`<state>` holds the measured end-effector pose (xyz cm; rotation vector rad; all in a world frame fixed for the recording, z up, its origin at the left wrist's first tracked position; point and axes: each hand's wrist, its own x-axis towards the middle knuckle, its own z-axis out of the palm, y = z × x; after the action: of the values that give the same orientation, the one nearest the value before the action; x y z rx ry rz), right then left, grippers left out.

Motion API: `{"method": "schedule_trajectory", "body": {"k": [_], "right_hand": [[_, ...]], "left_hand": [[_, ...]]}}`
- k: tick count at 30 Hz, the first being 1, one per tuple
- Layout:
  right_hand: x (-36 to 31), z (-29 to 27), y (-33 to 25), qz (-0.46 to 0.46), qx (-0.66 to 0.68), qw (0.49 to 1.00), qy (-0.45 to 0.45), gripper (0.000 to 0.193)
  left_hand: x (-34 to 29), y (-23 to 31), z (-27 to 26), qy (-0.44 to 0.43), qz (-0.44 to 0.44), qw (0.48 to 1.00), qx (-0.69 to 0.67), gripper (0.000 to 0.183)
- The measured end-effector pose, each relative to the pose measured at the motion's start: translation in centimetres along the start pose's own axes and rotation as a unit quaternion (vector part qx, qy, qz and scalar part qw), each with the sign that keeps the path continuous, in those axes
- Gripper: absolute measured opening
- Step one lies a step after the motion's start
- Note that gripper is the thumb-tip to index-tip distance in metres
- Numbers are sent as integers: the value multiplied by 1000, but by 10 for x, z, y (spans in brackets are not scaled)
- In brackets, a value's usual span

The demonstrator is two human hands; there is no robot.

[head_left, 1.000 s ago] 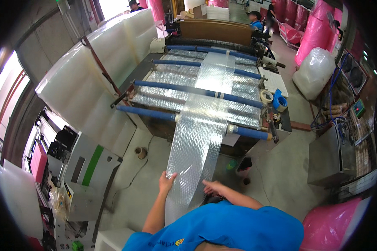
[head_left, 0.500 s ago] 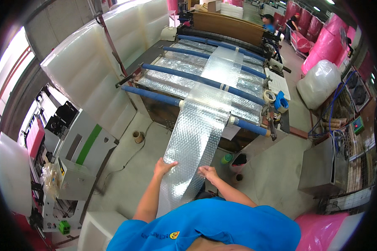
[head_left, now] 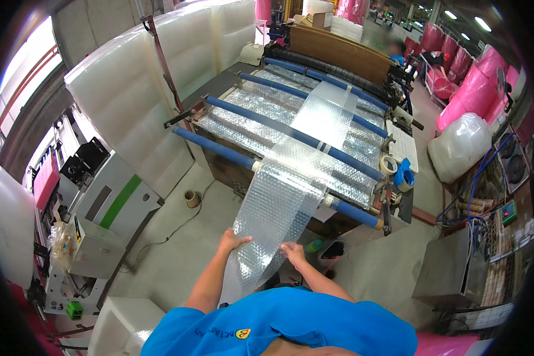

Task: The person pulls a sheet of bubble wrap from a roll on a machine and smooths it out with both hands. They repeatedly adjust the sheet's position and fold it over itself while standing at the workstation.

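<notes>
A long strip of clear bubble wrap (head_left: 273, 207) runs over the blue rollers (head_left: 258, 120) of a machine and slopes down toward my body. My left hand (head_left: 234, 240) grips its left edge, thumb lying on top and the other fingers underneath. At the opposite edge, my right hand (head_left: 292, 252) pinches the film between thumb and fingers. Between my hands the strip is taut and shiny, its lower end hidden by my blue shirt. Wider silvery bubble sheet (head_left: 231, 123) lies beneath the rollers.
Tape rolls (head_left: 404, 178) sit on the machine's right side. A cardboard core (head_left: 191, 198) and a cable are on the floor at left, a green bottle (head_left: 314, 245) below the rollers. A grey-white machine (head_left: 110, 204) stands left, a metal cabinet (head_left: 448, 261) right. Other people are far back.
My view has shifted and tilted slightly, so the machine appears a little lower and farther right. Both hands keep their hold on the bubble wrap's edges. A person in the background has bent lower.
</notes>
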<state>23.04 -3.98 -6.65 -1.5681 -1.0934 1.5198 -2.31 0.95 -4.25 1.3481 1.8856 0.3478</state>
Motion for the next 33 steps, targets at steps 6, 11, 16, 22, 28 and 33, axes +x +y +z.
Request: {"method": "schedule_trajectory", "body": {"k": [6, 11, 16, 22, 28, 33], "right_hand": [[24, -16, -37, -29, 22, 998, 47, 22], [53, -17, -9, -57, 26, 995, 78, 22], [49, -15, -47, -95, 67, 992, 54, 22], [41, -14, -60, -51, 56, 996, 57, 21], [40, 9, 14, -19, -17, 999, 25, 24], [27, 26, 41, 27, 59, 998, 5, 26]], "left_hand": [[26, 54, -3, 58, 17, 998, -35, 89], [28, 88, -13, 15, 64, 994, -87, 81], [16, 90, -18, -12, 83, 982, -167, 78], [12, 60, 5, -7, 45, 983, -177, 90], [11, 52, -8, 9, 27, 996, -85, 90], [-10, 49, -36, -16, 86, 994, -71, 72]]}}
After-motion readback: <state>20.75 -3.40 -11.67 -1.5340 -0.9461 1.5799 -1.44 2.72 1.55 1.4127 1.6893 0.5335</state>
